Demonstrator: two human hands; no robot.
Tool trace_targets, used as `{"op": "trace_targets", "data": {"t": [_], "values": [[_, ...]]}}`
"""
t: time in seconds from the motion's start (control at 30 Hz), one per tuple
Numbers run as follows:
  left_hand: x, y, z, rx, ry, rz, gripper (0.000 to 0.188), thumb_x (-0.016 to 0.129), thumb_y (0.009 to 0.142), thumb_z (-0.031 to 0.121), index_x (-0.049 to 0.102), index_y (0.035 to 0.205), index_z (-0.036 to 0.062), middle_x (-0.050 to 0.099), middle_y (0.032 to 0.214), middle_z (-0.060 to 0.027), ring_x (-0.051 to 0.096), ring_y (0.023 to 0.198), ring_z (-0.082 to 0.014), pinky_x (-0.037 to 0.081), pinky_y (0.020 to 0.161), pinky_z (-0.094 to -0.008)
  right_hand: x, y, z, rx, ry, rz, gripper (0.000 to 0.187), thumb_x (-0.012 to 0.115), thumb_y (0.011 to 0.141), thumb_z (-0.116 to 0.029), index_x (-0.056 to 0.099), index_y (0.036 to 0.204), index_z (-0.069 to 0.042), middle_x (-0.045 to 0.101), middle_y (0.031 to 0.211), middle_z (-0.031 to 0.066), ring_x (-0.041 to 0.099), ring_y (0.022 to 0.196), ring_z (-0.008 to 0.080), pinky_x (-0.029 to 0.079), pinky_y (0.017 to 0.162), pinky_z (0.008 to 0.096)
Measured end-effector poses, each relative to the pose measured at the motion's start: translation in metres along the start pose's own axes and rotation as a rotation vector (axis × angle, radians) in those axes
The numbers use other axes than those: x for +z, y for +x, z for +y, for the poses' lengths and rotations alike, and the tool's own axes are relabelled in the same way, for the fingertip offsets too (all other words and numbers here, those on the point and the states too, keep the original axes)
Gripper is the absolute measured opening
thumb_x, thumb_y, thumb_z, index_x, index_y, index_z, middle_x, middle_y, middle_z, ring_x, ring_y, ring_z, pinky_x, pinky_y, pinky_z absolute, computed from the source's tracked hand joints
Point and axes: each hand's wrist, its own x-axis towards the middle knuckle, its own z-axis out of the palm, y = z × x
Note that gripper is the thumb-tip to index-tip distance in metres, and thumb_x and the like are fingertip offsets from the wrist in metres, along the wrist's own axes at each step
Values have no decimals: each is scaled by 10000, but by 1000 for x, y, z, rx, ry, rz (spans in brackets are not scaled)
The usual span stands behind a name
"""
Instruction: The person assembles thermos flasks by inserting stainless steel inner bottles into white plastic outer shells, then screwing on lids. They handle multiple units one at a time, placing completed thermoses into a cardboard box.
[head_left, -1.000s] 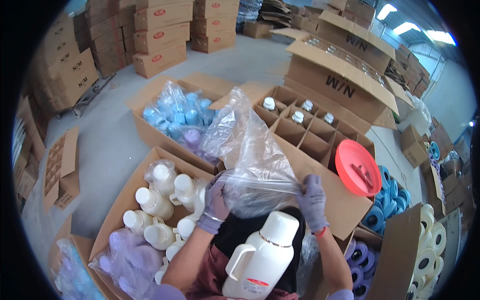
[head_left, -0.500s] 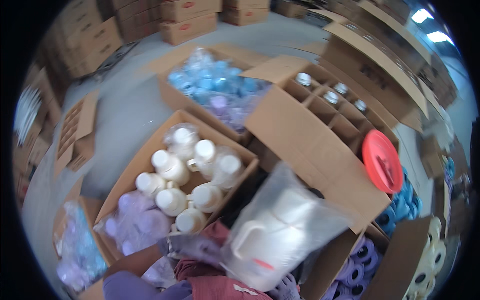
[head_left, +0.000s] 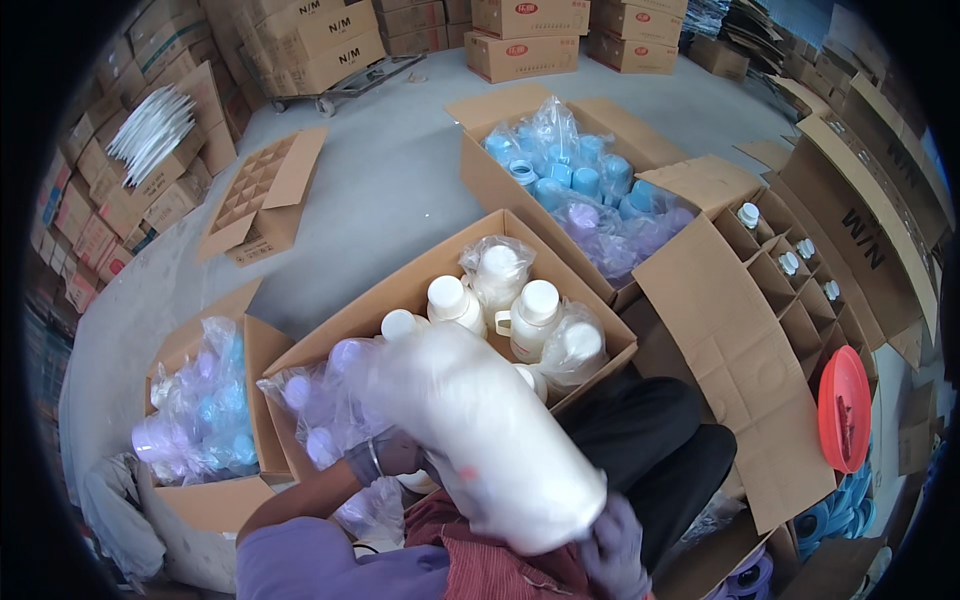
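I have the white flask [head_left: 490,440] tilted above my lap; its clear bag looks to be on already, though blur hides the details. My left hand [head_left: 400,455] is clamped on its side; my right hand [head_left: 612,545] is at its base, grip too blurred to tell. In the open box [head_left: 415,283], two bagged flasks [head_left: 500,268] stand among bare flasks [head_left: 538,312] without film yet.

Big white jug [head_left: 490,440]: was blurry.
Left hand [head_left: 402,455]: hid its fingers behind the jug.
Right hand [head_left: 615,548]: looked blurry.
Purple rings [head_left: 752,576]: got cut off below.
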Motion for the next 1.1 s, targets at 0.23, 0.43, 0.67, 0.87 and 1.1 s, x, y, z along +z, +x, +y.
{"op": "trace_targets", "data": {"t": [0.23,0.43,0.67,0.87,1.1], "values": [[-13,66,-31,-356,-1276,752,254,534,916,129,599,1120,-7,652,1029,-114,667,1001,-334,605,823,-520,78,163,113,83,-421,-186,268,600,890,-222,624,1122,-91,634,1102,119,611,1006,326,472,893,448],[41,88,-85,-600,-680,938,249,615,836,48,594,1083,32,610,884,-44,591,685,-111,567,595,-277,79,134,111,108,-349,-326,286,591,893,-256,640,1144,-128,646,1092,102,622,987,318,479,896,455],[23,62,-54,-452,140,342,365,707,833,251,584,1119,61,628,808,-117,617,669,-268,515,649,-378,65,123,97,153,-285,-302,307,611,877,-239,630,1158,-116,637,1108,109,619,1002,319,478,898,456],[28,-37,-6,-576,630,-621,774,641,834,520,414,1477,155,426,1401,-301,518,1204,-481,459,990,-545,70,115,92,50,-356,-260,308,612,875,-253,631,1144,-104,633,1130,115,620,1001,318,480,897,448],[46,-98,-147,8,666,-729,929,735,730,478,292,1539,366,380,1470,-266,481,1265,-494,447,994,-613,75,114,104,59,-378,-341,336,595,895,-294,642,1157,-89,649,1105,145,633,971,352,507,879,448]]}}
